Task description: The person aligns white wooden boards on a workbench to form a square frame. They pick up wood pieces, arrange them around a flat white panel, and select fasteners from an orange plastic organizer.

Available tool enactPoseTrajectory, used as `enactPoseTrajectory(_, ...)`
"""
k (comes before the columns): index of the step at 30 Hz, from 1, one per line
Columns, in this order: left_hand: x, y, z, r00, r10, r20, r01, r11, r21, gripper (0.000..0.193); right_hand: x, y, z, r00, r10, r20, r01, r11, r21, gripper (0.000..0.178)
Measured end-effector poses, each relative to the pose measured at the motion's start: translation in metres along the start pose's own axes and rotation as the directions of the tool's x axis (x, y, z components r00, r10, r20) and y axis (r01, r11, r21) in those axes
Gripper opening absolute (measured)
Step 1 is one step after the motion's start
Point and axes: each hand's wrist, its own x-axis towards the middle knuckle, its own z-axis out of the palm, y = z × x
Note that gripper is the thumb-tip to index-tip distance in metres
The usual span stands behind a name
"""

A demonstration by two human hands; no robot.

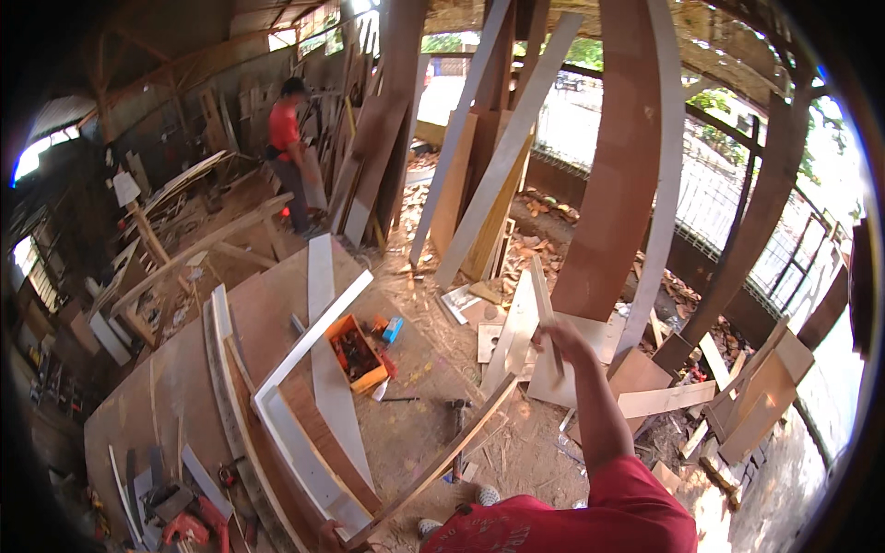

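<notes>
Red shirt [599, 516] foremost; left hand [330, 535], grip unclear.

Left hand [329, 535] dim, part cut off at lower edge; grip unclear. Right hand [559, 338] on wood strip [542, 290], individual fingers too small to tell. Orange toolbox [371, 380]: contents jumbled, unidentifiable. Distant co-worker [286, 129] blurred, hands unclear. Tall brown board [619, 147]: top cut off. Shoes [489, 496] partly hidden by red shirt [590, 516].

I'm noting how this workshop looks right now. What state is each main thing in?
Right hand: grip closed
Wooden strip: held in right hand
Left hand: mostly out of view, grip unclear
Orange box: open on top, filled
Tall brown board: standing on end
Other person: standing
</notes>
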Motion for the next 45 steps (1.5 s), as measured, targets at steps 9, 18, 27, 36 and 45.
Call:
enactPoseTrajectory(9, -0.001, 0.087, -0.006, 0.990, -0.096, -0.104, 0.120, 0.958, 0.261, 0.048, 0.085, -0.188, 0.125, 0.991, -0.108, -0.080, 0.130, 0.916, 0.379, 0.037)
enactPoseTrajectory(18, -0.015, 0.084, -0.022, 0.972, -0.207, -0.115, 0.233, 0.919, 0.318, 0.050, 0.058, -0.142, 0.168, 0.991, -0.130, -0.008, 0.117, 0.857, 0.502, 0.056)
enactPoseTrajectory(27, -0.030, 0.099, -0.008, 0.964, 0.055, -0.260, 0.073, 0.885, 0.459, 0.032, 0.051, -0.187, 0.259, 0.964, -0.165, 0.206, 0.163, 0.986, 0.028, 0.036)
enactPoseTrajectory(36, -0.064, 0.113, 0.003, 0.825, 0.358, -0.437, -0.071, 0.834, 0.548, 0.063, -0.018, -0.177, 0.310, 0.827, -0.270, 0.493, 0.139, 0.948, 0.287, 0.053)
enactPoseTrajectory(45, -0.102, 0.149, 0.044, 0.806, 0.546, 0.228, -0.586, 0.683, 0.437, 0.059, -0.085, -0.004, 0.238, 0.891, 0.178, 0.418, 0.167, 0.727, -0.666, 0.037)
